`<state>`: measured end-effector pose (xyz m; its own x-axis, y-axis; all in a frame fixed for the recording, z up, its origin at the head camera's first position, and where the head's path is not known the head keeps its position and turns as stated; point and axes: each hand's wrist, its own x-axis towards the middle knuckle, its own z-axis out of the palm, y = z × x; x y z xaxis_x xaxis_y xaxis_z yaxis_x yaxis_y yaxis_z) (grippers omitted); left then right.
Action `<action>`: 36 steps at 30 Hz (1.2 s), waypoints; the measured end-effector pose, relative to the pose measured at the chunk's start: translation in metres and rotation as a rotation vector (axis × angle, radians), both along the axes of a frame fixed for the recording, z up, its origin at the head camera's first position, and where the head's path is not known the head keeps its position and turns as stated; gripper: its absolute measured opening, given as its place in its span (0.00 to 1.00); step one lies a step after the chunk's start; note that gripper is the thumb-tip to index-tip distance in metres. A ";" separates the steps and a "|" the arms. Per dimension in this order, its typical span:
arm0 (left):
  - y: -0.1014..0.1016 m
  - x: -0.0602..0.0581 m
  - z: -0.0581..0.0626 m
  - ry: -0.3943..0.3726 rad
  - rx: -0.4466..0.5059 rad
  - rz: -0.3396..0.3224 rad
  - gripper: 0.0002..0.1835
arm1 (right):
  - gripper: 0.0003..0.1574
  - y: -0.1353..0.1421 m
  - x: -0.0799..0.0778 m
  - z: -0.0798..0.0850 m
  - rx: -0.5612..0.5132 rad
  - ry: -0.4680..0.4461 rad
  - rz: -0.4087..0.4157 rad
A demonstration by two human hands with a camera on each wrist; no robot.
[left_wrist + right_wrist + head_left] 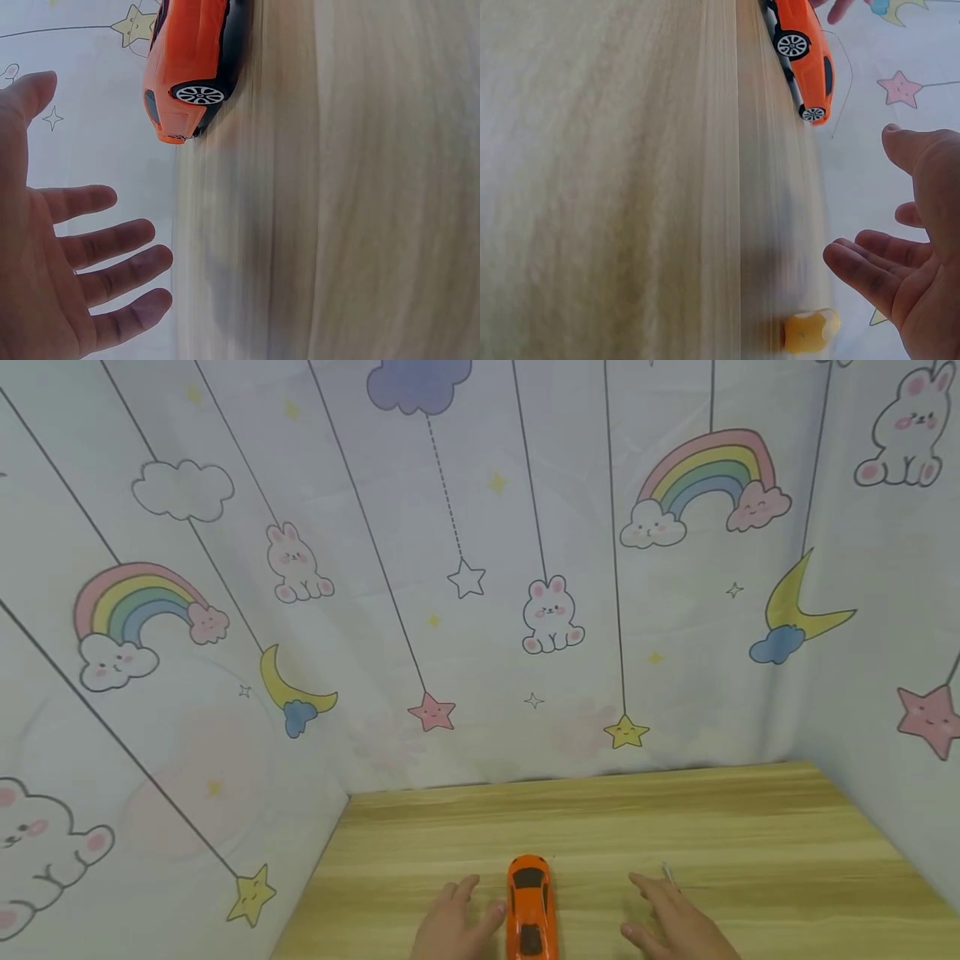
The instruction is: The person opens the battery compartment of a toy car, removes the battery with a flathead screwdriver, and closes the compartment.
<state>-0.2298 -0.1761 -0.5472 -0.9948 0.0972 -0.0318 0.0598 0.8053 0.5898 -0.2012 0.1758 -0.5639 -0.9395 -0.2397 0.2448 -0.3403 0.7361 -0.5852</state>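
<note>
An orange toy car [530,902] with black windows stands on the wooden tabletop between the two hands. My left hand [453,922] is just left of the car. In the left wrist view that hand [52,277] has its fingers spread and holds nothing, apart from the car [187,67]. Farther off, to the right of the car, my right hand [678,922] is held with loosely extended fingers. The right wrist view shows the right hand [922,255] gripping nothing. Beneath its fingers lies a small yellow rounded object [806,332] with a clear edge; its kind is unclear.
The wood-grain table [600,810] meets white cloth walls [487,652] at the back and both sides. The cloth is printed with rabbits, rainbows, moons and stars. A thin pale piece [669,872] shows just beyond the right hand, mostly hidden.
</note>
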 end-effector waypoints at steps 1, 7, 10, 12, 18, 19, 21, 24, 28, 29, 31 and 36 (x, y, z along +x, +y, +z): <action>0.000 0.000 0.000 -0.004 0.000 0.000 0.44 | 0.45 -0.001 0.000 0.000 -0.007 -0.011 0.014; 0.001 -0.002 -0.003 -0.025 0.019 -0.007 0.43 | 0.43 -0.005 -0.002 -0.002 -0.021 -0.027 0.071; 0.002 -0.001 -0.005 -0.029 0.038 -0.016 0.43 | 0.43 -0.006 -0.001 -0.003 -0.019 -0.011 0.083; 0.003 -0.001 -0.005 -0.027 0.043 -0.021 0.43 | 0.43 -0.007 -0.001 -0.004 -0.017 -0.007 0.090; 0.007 0.001 0.000 -0.026 0.065 -0.029 0.43 | 0.43 -0.011 -0.002 -0.004 -0.018 0.001 0.096; 0.007 0.001 0.000 -0.026 0.071 -0.030 0.42 | 0.43 -0.011 -0.002 -0.004 -0.019 0.005 0.096; 0.008 0.001 0.001 -0.031 0.082 -0.030 0.42 | 0.42 -0.012 -0.002 -0.005 -0.012 0.020 0.097; 0.009 0.001 0.001 -0.041 0.089 -0.031 0.42 | 0.41 -0.015 -0.003 -0.006 -0.015 0.035 0.117; 0.009 0.000 0.000 -0.051 0.103 -0.030 0.41 | 0.42 -0.017 -0.005 -0.007 -0.031 -0.004 0.152; 0.009 0.000 0.000 -0.052 0.110 -0.032 0.41 | 0.43 -0.018 -0.005 -0.006 -0.030 -0.024 0.159; 0.009 0.000 -0.001 -0.048 0.118 -0.035 0.41 | 0.44 -0.019 -0.006 -0.005 -0.031 -0.055 0.172; 0.010 0.000 -0.004 -0.035 0.130 -0.049 0.41 | 0.44 -0.024 -0.006 -0.003 -0.022 -0.063 0.186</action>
